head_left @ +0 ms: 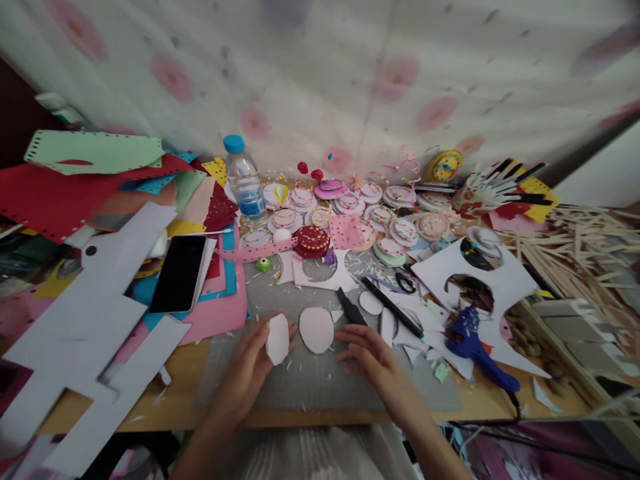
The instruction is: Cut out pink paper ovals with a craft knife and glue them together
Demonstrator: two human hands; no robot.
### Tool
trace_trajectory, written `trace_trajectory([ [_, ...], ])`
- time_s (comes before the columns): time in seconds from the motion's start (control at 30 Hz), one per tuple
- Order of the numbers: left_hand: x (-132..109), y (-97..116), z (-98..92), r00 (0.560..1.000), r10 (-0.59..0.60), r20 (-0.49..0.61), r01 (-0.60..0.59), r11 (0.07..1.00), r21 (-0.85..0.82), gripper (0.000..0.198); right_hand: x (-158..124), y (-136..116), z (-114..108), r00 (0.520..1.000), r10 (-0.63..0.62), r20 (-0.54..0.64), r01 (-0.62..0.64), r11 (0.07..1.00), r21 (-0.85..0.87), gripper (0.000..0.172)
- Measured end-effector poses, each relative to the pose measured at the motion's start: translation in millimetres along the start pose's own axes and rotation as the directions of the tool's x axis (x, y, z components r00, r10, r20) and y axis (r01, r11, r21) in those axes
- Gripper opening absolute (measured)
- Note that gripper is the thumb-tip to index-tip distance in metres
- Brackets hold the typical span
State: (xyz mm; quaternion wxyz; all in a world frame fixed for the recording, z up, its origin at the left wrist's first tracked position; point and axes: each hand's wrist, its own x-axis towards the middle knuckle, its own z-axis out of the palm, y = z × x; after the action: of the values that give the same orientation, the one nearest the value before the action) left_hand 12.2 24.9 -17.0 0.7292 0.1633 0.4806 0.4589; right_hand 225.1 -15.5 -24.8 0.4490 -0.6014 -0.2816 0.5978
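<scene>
My left hand (247, 373) is closed on a small white paper cut-out (277, 339), held upright just above the grey cutting mat (320, 383). A pale pink paper circle (316, 329) lies flat on the mat between my hands. My right hand (370, 357) rests on the mat to the right of that circle, fingers stretched out and pointing left, holding nothing. A black craft knife (350, 308) lies just beyond its fingertips.
A phone (179, 273) lies on coloured paper at the left, behind it a water bottle (245, 181). Decorated paper discs (350, 207) crowd the back. White sheets with cut holes (480, 273), a black pen (393, 308), a blue glue gun (475, 347) and wooden sticks (575, 247) fill the right.
</scene>
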Motion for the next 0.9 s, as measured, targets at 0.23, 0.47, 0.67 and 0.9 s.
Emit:
trace_trajectory([
  [0.23,2,-1,-3.5,0.998,-0.031,-0.046,0.028,0.997,-0.072,0.039,5,0,3,0.999,0.039,0.001,-0.039,0.998,0.041,0.04],
  [0.47,-7,7,-2.7,0.995,-0.085,0.058,0.089,0.994,-0.066,0.046,11,-13,19,0.998,0.005,0.056,-0.001,0.997,-0.071,0.036],
  [0.67,-20,9,-2.7,0.991,0.076,0.107,-0.085,0.994,0.074,0.057,12,-18,23,0.996,-0.043,0.072,0.05,0.994,-0.096,0.03],
  [0.9,-17,3,1.6,0.96,0.27,0.074,-0.279,0.938,0.204,0.061,14,-26,19,0.996,-0.067,0.06,0.071,0.994,-0.08,0.021],
])
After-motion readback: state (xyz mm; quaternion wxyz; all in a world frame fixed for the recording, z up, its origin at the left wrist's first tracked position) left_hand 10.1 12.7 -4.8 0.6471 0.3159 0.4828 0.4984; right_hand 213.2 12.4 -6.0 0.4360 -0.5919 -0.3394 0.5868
